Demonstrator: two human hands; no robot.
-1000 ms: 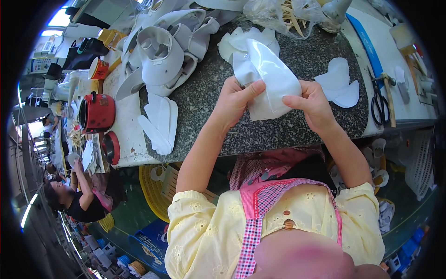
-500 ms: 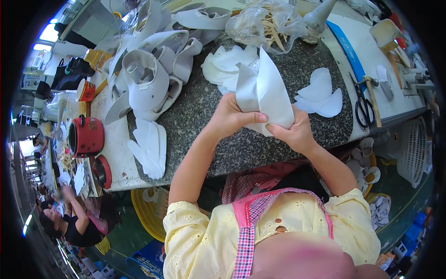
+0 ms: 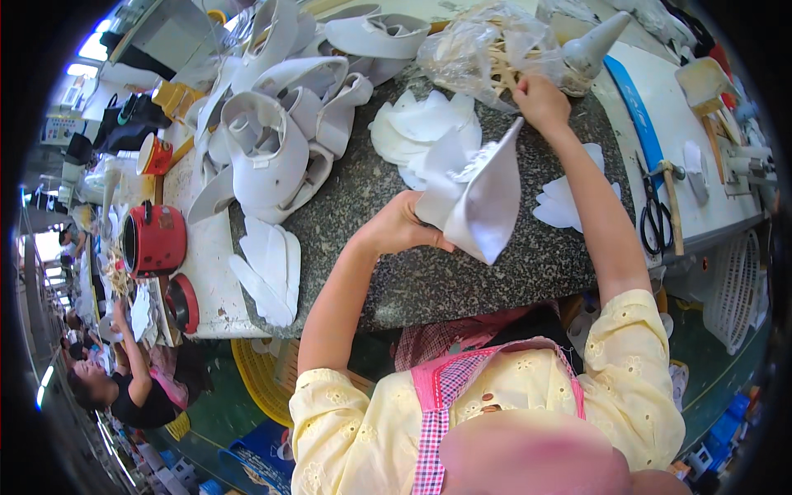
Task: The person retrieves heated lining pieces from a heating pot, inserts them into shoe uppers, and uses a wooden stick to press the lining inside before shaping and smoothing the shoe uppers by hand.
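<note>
My left hand [image 3: 404, 227] is closed round the lower side of a folded white shoe upper [image 3: 487, 202], holding it tilted above the dark speckled slab [image 3: 396, 285]. The upper's two sides stand apart and its inside shows. Reaching far forward, my right hand [image 3: 540, 103] has its fingertips pinched on a beige strip [image 3: 505, 78] at the mouth of a clear plastic bag [image 3: 454, 54]. Behind the held piece lies a stack of white cut pieces [image 3: 412, 124]. More white pieces [image 3: 561, 202] lie partly under my right forearm.
White shoe uppers [image 3: 264, 148] are heaped at the left. Flat white pieces [image 3: 268, 272] lie near the slab's left edge, by a red pot [image 3: 155, 239]. Scissors [image 3: 656, 223], a hammer [image 3: 672, 198] and a blue strip [image 3: 635, 107] are at the right. A co-worker [image 3: 136, 396] sits far left.
My right hand has let go of the white upper and moved forward to the beige strips in the bag. The left hand keeps the upper, which has turned and opened wider.
</note>
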